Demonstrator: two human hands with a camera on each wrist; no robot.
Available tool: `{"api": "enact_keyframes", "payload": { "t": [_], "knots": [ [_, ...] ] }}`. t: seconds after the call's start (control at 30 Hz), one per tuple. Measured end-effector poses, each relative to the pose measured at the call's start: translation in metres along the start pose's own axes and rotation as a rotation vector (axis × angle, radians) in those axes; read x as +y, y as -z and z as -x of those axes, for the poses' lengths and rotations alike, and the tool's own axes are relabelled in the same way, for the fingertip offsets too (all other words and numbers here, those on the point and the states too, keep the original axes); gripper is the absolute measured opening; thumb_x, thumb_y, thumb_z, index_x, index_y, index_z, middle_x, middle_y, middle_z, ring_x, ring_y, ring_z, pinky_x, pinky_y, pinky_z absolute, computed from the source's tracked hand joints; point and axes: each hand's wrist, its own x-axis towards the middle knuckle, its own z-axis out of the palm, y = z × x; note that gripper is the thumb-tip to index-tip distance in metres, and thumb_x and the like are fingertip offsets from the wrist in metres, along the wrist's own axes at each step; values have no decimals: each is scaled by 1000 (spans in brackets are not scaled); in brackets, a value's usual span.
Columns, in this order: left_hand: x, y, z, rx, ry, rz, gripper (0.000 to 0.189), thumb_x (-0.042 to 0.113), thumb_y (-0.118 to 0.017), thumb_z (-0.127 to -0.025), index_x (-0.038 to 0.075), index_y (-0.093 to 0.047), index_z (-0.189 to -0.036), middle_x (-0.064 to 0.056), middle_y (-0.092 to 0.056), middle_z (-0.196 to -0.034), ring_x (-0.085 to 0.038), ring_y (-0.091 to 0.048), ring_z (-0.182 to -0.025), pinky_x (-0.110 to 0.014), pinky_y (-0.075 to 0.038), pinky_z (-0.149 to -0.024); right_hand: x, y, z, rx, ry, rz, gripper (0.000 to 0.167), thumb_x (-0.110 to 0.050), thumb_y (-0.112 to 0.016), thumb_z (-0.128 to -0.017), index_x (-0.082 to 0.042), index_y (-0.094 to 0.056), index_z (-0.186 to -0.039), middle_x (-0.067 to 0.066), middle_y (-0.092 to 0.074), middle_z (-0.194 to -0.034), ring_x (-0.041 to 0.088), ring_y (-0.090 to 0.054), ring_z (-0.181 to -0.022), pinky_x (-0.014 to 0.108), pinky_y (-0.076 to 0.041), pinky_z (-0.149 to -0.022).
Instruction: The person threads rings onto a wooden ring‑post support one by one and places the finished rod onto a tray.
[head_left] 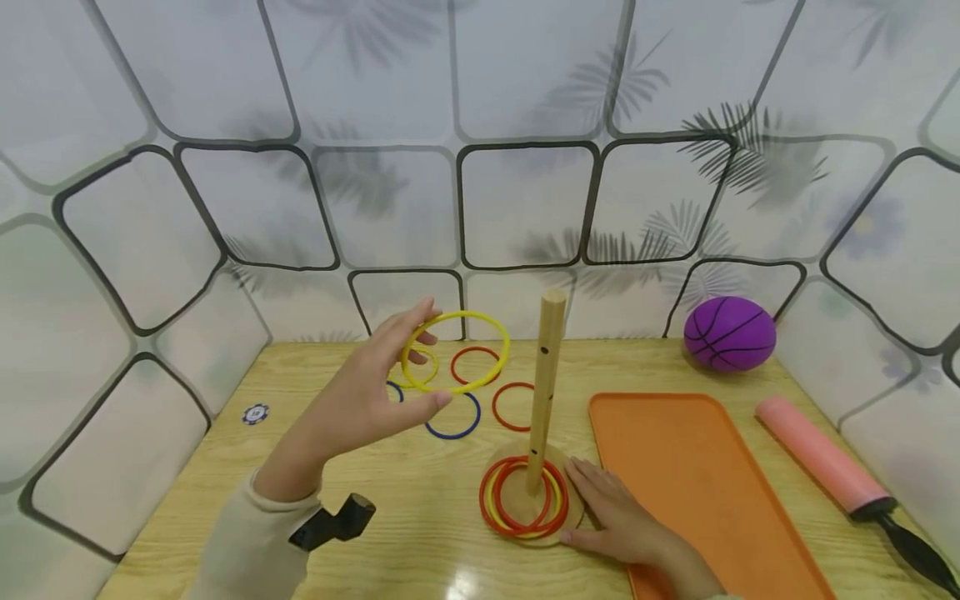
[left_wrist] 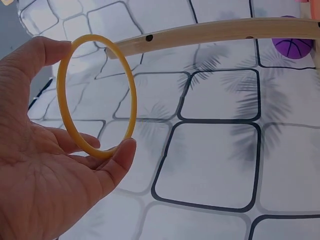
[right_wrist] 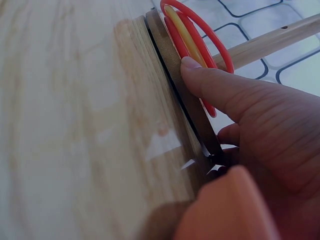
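My left hand (head_left: 367, 400) pinches a yellow ring (head_left: 507, 343) between thumb and fingertips, raised above the table and left of the post's top. In the left wrist view the ring (left_wrist: 134, 95) is tilted, thumb and fingers at opposite sides of its rim. A wooden stand with an upright post (head_left: 550, 375) rises from a round base (head_left: 517, 500). Red rings (head_left: 482, 496) and a yellow one lie around the post's foot. My right hand (head_left: 618, 517) holds the base's right edge; in the right wrist view its thumb presses on the base (right_wrist: 172, 65), other fingers at the rim.
Behind the post lie several loose rings, among them a blue ring (head_left: 478, 412) and a red ring (head_left: 495, 408). An orange tray (head_left: 675, 450) is to the right, beside a pink pump (head_left: 821, 454). A purple ball (head_left: 730, 333) sits at the back right, a chip (head_left: 256, 414) far left.
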Motion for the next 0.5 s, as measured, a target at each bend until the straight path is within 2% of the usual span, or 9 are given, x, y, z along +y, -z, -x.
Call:
{"api": "enact_keyframes", "payload": {
  "t": [0.07,0.13,0.23,0.33,0.5],
  "knots": [
    [3,1,-5,2,-18,-4,85,10,-70,-79,1,-23,-149,-15,-40,-142,-23,-50,-113,-33,-48,-86,1,0,0,2,3,-2,91,-50,-65,-84,1,-25,-148,26,-21,-151,46,-16,-138,17,11,-105],
    [7,3,-10,9,-29,-10,84,10,-71,-79,0,-25,-148,-16,-41,-141,-23,-51,-113,-34,-47,-87,1,0,0,4,5,-2,91,-50,-65,-84,2,-25,-148,26,-21,-151,46,-16,-138,18,11,-106],
    [11,6,-16,17,-48,-17,84,9,-72,-78,-1,-25,-148,-15,-40,-142,-23,-51,-112,-35,-47,-88,1,-1,0,4,3,9,92,-51,-65,-84,2,-26,-148,26,-22,-151,45,-16,-138,42,2,-113],
    [16,9,-20,20,-53,-22,85,10,-71,-78,0,-24,-148,-14,-40,-142,-23,-51,-111,-39,-47,-87,1,-1,-1,8,14,34,92,-52,-64,-84,3,-26,-147,27,-23,-150,45,-18,-137,62,-9,-106],
    [25,13,-29,37,-41,-23,83,10,-71,-78,1,-26,-148,-14,-41,-141,-23,-50,-110,-40,-45,-89,1,-2,-1,15,21,37,91,-51,-65,-84,3,-26,-147,27,-23,-150,46,-18,-137,63,-9,-105]
  ]
}}
